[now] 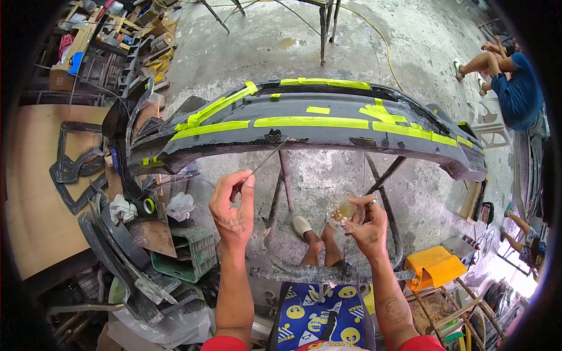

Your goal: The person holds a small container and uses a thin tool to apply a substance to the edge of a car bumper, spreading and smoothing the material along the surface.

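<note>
A thin stick-like tool (pixel 268 157) is pinched between the fingers of my left hand (pixel 232 205). Its tip is at the near edge of a dark grey car bumper (pixel 269 105), by a black glossy patch; whether it touches cannot be made out. My right hand (pixel 370 225) is closed around a small clear plastic cup (pixel 341 213) with amber liquid in it, below the bumper's edge. Strips of yellow-green masking tape (pixel 311 122) run along the bumper, with shorter pieces on its upper face. Several black patches show along the near edge.
Under the bumper are dark stand legs (pixel 381 193). Left stand a wooden board (pixel 41 187), black trim parts (pixel 76 158) and a green crate (pixel 184 257). An orange plastic piece (pixel 434 266) sits right. Another person (pixel 518 93) sits at the upper right; another's legs show below.
</note>
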{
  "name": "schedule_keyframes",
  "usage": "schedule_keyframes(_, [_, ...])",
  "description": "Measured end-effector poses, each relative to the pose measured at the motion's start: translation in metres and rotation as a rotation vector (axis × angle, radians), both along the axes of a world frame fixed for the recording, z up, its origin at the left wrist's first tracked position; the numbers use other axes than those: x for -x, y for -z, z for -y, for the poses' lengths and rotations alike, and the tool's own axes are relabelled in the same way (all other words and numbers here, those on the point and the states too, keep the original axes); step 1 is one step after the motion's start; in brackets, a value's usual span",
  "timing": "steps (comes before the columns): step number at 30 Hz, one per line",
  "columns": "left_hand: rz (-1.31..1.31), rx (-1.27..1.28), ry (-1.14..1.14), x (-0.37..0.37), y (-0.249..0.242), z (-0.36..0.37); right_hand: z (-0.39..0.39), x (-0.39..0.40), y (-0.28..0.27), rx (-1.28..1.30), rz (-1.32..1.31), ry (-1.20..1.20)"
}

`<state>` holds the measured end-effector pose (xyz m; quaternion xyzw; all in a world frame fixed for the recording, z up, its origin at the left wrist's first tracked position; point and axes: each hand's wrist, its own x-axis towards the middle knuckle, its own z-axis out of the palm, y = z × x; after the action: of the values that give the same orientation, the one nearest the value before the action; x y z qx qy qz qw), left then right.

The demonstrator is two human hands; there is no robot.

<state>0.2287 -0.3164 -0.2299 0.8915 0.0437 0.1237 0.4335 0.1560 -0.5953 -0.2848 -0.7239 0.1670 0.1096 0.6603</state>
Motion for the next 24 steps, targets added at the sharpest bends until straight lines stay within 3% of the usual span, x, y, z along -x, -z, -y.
schedule_keyframes(24, [0.055,0.053,-0.095,0.011,0.019,0.012,-0.003,0.0,0.0,-0.041,-0.004,0.003])
